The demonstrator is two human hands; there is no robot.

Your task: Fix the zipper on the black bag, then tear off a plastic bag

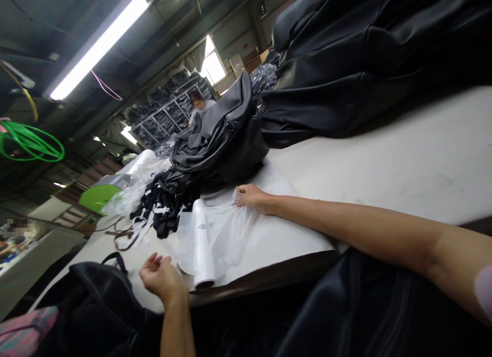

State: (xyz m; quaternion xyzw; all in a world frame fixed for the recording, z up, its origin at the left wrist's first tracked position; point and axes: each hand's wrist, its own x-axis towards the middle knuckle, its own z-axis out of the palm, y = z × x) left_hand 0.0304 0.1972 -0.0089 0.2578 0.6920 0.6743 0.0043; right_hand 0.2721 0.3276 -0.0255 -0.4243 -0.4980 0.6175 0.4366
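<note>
My right hand (251,197) reaches across the white table (403,157) and pinches the edge of a thin clear plastic bag (226,234) pulled off a roll of plastic bags (202,244). The roll lies near the table's front edge, with a printed mark on it. My left hand (160,276) hovers just left of the roll, palm up, fingers loosely curled, holding nothing. A black bag (96,300) lies under and left of that hand.
A heap of black backpacks (219,141) with loose straps (154,213) sits behind the roll. Large black bags (365,54) pile up at the back right. Black fabric (346,311) hangs below the table edge. A person (198,108) works far back by shelves.
</note>
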